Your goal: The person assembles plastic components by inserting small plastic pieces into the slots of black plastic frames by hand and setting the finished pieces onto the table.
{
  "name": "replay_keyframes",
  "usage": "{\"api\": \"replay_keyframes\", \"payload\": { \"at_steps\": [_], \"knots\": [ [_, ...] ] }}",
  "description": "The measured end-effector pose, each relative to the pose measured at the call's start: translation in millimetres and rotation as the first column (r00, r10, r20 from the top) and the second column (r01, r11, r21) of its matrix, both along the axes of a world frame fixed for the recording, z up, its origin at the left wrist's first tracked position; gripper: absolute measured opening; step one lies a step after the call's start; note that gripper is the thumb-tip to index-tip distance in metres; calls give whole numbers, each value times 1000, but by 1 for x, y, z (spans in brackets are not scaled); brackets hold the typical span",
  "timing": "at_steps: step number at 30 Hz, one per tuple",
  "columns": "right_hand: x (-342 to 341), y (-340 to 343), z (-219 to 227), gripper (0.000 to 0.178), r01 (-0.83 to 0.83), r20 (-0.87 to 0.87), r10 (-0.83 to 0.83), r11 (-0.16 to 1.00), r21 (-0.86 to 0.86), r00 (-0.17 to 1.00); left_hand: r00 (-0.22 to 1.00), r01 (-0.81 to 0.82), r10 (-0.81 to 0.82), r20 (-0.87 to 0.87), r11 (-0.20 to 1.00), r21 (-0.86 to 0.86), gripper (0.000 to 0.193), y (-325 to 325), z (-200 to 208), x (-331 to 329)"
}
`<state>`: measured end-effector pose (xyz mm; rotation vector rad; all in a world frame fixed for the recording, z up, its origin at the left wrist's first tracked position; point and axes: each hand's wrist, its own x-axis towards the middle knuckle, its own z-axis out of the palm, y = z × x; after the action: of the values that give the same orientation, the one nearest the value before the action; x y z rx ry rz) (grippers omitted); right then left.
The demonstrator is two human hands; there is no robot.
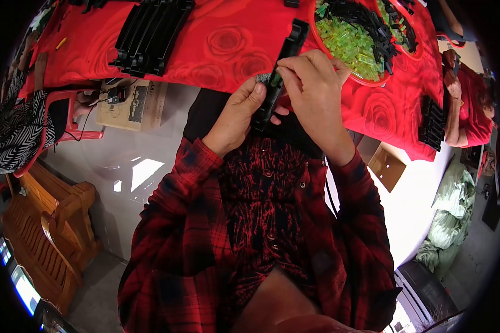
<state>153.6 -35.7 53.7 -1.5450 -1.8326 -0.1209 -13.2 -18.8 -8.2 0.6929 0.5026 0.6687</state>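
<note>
My left hand is closed round the lower part of a long black plastic strip, thumb on top, holding it tilted at the table's near edge. Over the strip's middle, my right hand has its thumb and forefinger pinched together against the channel. A bit of green shows in the channel beside those fingertips; whether they grip a small piece is hidden. Beyond my right hand, a red-rimmed basin holds clear yellow-green pieces and small black parts.
Several similar black strips lie side by side on the red rose-patterned tablecloth. A second red basin stands at the right, with more black strips near that edge. Other people sit at both sides. A cardboard box is on the floor.
</note>
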Motion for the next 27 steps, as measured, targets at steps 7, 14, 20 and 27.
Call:
{"api": "replay_keyframes", "payload": {
  "at_steps": [7,14,20,27],
  "knots": [
    [-1,0,-1,7,14,-104,-25,994,-105,994,1000,-18,18,-15,1000,0,41,-1,-1,0],
    [2,-1,-3,9,-1,-136,-21,988,-155,991,1000,-22,22,-23,1000,-8,41,-2,-1,2],
    [10,-4,-2,14,101,-519,-87,995,-1,850,995,-25,31,-90,998,62,44,2,6,-2],
    [18,-5,-22,41,80,-553,-136,989,-125,822,980,-7,44,-194,983,185,46,0,11,0]
  ]
}}
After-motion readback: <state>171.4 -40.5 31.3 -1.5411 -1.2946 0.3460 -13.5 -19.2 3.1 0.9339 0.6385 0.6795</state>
